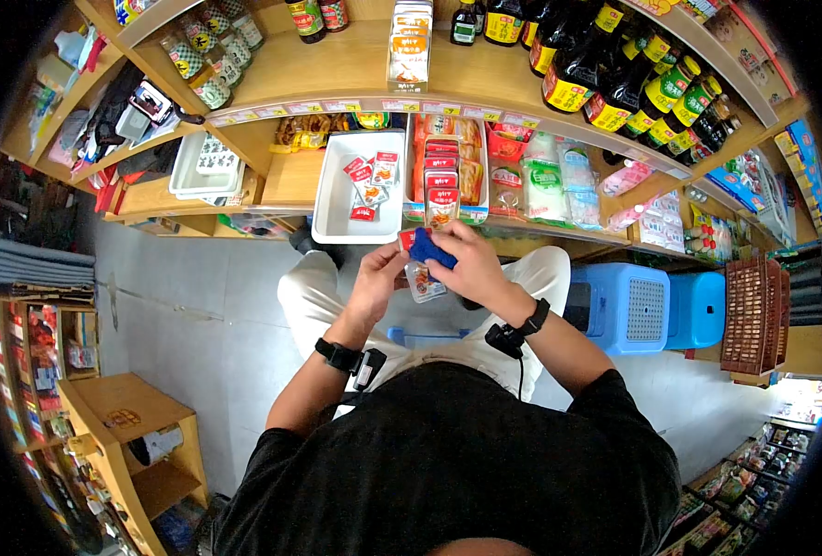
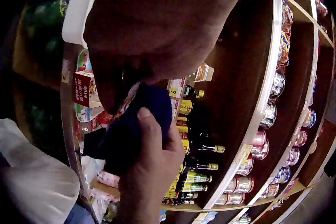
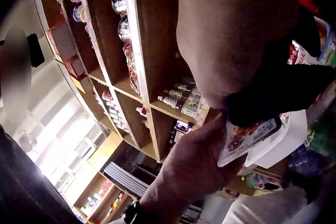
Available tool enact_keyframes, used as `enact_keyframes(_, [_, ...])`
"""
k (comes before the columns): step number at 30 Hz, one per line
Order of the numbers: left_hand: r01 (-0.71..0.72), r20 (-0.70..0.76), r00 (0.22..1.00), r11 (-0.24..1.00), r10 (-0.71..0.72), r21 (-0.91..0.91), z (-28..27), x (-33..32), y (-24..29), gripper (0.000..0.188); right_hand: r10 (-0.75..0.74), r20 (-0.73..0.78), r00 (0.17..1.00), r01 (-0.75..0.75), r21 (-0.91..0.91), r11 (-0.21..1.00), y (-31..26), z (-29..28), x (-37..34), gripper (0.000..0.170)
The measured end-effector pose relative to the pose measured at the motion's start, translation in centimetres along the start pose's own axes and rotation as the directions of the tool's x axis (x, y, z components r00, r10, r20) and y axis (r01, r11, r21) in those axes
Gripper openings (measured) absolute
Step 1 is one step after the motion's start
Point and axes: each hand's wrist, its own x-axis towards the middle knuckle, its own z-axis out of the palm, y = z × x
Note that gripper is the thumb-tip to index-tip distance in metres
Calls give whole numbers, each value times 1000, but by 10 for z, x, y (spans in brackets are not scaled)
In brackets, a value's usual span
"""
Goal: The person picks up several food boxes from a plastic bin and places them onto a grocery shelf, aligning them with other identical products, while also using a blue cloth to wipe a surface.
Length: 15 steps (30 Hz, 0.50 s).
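In the head view my left hand pinches the edge of a small red-and-clear food packet. My right hand grips a dark blue cloth and holds it against the upper part of that packet. The right wrist view shows the left hand at the packet's edge, with reddish food printed on its face. Seen from the left wrist, the right thumb lies on the cloth. Just ahead, a white tray holds several loose red-and-white packets. Beside it stand upright packets in a display box.
Sauce bottles line the upper shelf, right of a box of orange sachets. Bagged goods lie right of the display box. Blue plastic stools and a brown basket stand at the right. A wooden cabinet stands at the lower left.
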Motion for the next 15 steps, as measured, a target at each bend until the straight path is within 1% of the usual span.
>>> enact_keyframes(2, [17, 11, 1000, 1000, -17, 19, 4, -3, 4, 26, 78, -58, 995, -76, 36, 996, 2, 0, 3, 37])
enact_keyframes(4, [63, -2, 998, 998, -63, 10, 6, -1, 1, 26, 93, -61, 994, -92, 16, 996, 2, 0, 3, 37])
enact_keyframes(6, [73, -1, 997, 997, -73, -11, 4, 2, -1, 25, 119, -62, 991, -121, -19, 993, 0, 3, 3, 38])
enact_keyframes(7, [60, 42, 998, 995, -56, -82, 0, 5, -1, 25, 91, -93, 992, -92, -4, 996, -1, 5, 5, 37])
enact_keyframes(8, [59, 84, 995, 986, -46, -158, -3, 6, -3, 25, 98, -72, 993, -99, -11, 995, -3, 4, 4, 36])
enact_keyframes(9, [42, 119, 993, 973, -15, -226, -5, 8, -5, 26, 71, -46, 996, -72, -34, 997, -4, 4, 4, 36])
enact_keyframes(10, [25, 85, 996, 968, -3, -249, -2, 8, -3, 27, 44, -19, 999, -45, -55, 997, -4, 4, 3, 36])
enact_keyframes(11, [26, 60, 998, 965, -11, -262, 0, 6, 1, 27, 11, -29, 1000, -12, -52, 999, -3, 8, 2, 36])
enact_keyframes(12, [19, 30, 999, 962, -11, -272, 0, 7, 3, 27, 20, -25, 999, -21, -55, 998, -4, 8, 1, 36])
enact_keyframes(13, [28, -1, 1000, 960, -30, -278, 0, 10, 3, 26, -19, 7, 1000, 19, -57, 998, -6, 7, 0, 36])
enact_keyframes(14, [33, -2, 999, 959, -35, -280, -3, 13, 2, 26, -62, 39, 997, 64, -54, 997, -8, 7, -1, 36])
enact_keyframes(15, [7, -10, 1000, 961, -10, -278, -6, 16, 4, 25, -97, 68, 993, 101, -68, 993, -9, 5, -1, 35])
